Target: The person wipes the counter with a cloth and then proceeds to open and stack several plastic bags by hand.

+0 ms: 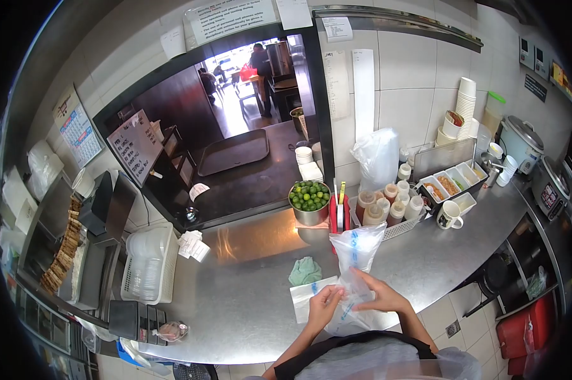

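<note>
Clear plastic bags (357, 248) with blue print lie at the counter's front edge, close to my body. My left hand (324, 304) has its fingertips pinched together on the plastic. My right hand (382, 295) is beside it, index finger and thumb spread apart against the same plastic. Under and left of my left hand is a flat white packet (304, 303), partly covered. A crumpled green cloth (305, 270) lies just beyond it. Behind the bags stands a red holder (334, 218) with upright utensils.
A metal pot of green limes (309, 197), a basket of sauce bottles (387, 206), a mug (449, 215) and a condiment tray (451, 183) line the back right. At left are a white basket of plastic lids (165, 285) and receipts (193, 246). A dark tray (234, 152) lies beyond the hatch.
</note>
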Demonstrator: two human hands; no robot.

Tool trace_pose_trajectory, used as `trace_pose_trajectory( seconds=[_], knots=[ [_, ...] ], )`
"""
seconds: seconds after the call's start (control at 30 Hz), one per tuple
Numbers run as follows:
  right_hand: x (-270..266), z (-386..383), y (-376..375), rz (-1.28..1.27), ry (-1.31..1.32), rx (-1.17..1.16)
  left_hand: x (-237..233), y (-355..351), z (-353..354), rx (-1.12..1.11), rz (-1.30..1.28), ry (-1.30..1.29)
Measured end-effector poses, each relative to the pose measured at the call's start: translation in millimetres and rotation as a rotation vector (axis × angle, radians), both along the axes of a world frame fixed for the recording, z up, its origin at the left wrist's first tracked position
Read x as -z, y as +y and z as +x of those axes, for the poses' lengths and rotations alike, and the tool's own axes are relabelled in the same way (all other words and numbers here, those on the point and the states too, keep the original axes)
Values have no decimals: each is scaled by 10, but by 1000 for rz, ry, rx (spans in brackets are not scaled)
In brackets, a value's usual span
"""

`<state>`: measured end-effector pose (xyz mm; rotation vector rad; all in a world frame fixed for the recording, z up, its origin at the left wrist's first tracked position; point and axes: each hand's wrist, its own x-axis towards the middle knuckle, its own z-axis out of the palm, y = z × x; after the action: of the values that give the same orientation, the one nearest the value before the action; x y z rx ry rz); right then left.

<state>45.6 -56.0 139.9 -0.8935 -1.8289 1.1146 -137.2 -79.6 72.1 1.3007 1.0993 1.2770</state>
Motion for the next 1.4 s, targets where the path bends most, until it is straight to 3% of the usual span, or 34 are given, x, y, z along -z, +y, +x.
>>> trace_pose_trajectory(
  seconds=[0.07,0.17,0.27,0.37,0.57,0.67,0.77,0.87,0.97,1.07,1.17,1.2,1.3,1.33,1.37,1.4],
  knots=[
    [148,70,58,-115,-71,16,-94,-31,30,38,15,1],
    [237,99,102,-35,-123,83,-108,-38,29,128,-8,-158],
    [67,44,27,-138,-81,-3,-129,-5,-27,192,121,79],
    [83,49,28,-92,-215,-46,-393,-40,51,155,191,166],
    [77,-14,20,-218,-88,-84,-286,-14,4,-87,136,183],
    [-50,-36,-6,-468,151,-196,-243,-10,-42,-139,163,205],
    [58,65,10,-545,138,-526,-266,15,-49,-136,149,107],
    [80,154,84,-448,2,-851,-288,20,-65,250,-197,-814],
    [209,158,90,-254,543,-448,-94,20,-282,700,-502,-1014],
    [126,60,51,-552,1017,-568,-166,28,-229,769,-461,-302],
    [560,297,39,-793,490,-578,-277,35,-55,614,-3,-1050],
    [258,110,-31,-622,239,-538,-344,52,-28,656,-30,-1098],
    [406,178,163,-320,362,-845,-406,59,-20,827,-150,-1142],
    [382,252,183,-392,552,-816,-360,107,-76,919,-201,-1081],
    [362,287,194,-356,706,-797,-343,133,-138,1006,-252,-1016],
    [117,287,169,-319,861,-772,-512,199,-171,1091,-187,-726]
  ],
)
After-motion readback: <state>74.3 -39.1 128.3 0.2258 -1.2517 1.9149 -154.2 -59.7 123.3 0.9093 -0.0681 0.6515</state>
